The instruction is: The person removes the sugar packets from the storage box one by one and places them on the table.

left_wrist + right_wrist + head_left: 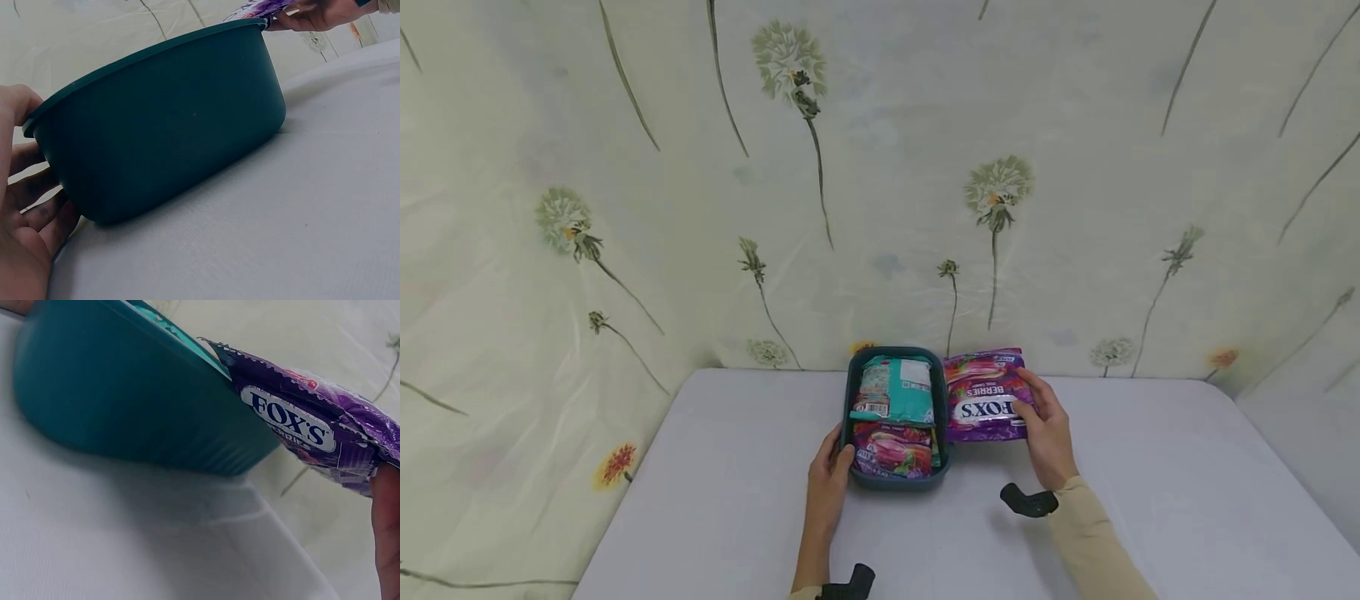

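Observation:
A dark teal plastic bin (pixel 942 473) stands on the table and holds candy bags. Inside, a turquoise bag (pixel 893 392) lies toward the back and a purple berry candy bag (pixel 891 452) toward the front. My left hand (pixel 830 479) grips the bin's left side, its thumb at the rim and its fingers against the outer wall (pixel 156 125). To the right of the bin, my right hand (pixel 1048 429) pinches the right edge of a purple Fox's Berries candy bag (pixel 985 392). In the right wrist view this bag (pixel 294 419) is raised off the table, beside the bin's rim.
The white-covered table (pixel 722 500) extends to both sides of the bin. Behind it hangs a pale curtain (pixel 880 183) printed with dandelions. A black curved piece (pixel 1028 502) sits at my right wrist, and a similar black piece (pixel 850 583) at the left.

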`<state>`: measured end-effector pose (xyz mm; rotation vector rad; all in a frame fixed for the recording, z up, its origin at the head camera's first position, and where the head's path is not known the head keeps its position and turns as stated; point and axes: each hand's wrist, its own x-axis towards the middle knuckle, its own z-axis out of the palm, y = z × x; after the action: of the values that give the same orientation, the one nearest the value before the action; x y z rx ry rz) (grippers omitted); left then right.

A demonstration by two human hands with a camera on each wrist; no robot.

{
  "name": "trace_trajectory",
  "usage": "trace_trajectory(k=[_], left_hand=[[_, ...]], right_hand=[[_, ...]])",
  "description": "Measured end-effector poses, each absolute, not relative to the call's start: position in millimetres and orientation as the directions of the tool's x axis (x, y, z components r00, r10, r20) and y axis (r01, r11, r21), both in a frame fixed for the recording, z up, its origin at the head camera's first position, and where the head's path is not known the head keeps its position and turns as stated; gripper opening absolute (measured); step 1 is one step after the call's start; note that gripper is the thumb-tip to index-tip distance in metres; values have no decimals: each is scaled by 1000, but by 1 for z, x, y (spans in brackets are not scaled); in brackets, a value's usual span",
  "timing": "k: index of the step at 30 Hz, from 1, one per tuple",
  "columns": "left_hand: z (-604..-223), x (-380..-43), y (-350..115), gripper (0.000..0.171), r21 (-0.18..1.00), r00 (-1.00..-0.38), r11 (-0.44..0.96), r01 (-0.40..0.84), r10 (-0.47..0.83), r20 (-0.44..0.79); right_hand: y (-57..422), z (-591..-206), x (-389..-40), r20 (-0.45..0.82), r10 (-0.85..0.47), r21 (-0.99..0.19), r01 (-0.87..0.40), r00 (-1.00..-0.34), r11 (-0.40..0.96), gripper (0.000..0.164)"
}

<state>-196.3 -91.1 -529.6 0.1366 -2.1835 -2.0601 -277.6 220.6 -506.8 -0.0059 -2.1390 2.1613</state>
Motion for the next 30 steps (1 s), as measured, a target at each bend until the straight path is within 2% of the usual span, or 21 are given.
trace_trajectory(k=[4, 14, 20, 27, 30], left_hand=[[-529, -197, -91, 46, 998, -987, 60, 29, -158, 38], [-530, -198, -90, 46, 997, -986, 66, 28, -160, 39], [-531, -198, -90, 46, 997, -986, 62, 36, -159, 46], [-561, -211, -92, 44, 997, -980, 58, 42, -191, 52], [-548, -206, -91, 45, 997, -982, 70, 34, -184, 47]], right_hand=[[224, -508, -278, 70, 74, -996, -74, -995, -48, 49], [229, -510, -278, 52, 72, -998, -55, -996, -31, 49], [230, -510, -278, 47, 77, -998, -44, -996, 48, 48], [231, -518, -281, 31, 74, -996, -24, -997, 88, 49], [231, -520, -282, 22, 76, -995, -14, -997, 98, 49]])
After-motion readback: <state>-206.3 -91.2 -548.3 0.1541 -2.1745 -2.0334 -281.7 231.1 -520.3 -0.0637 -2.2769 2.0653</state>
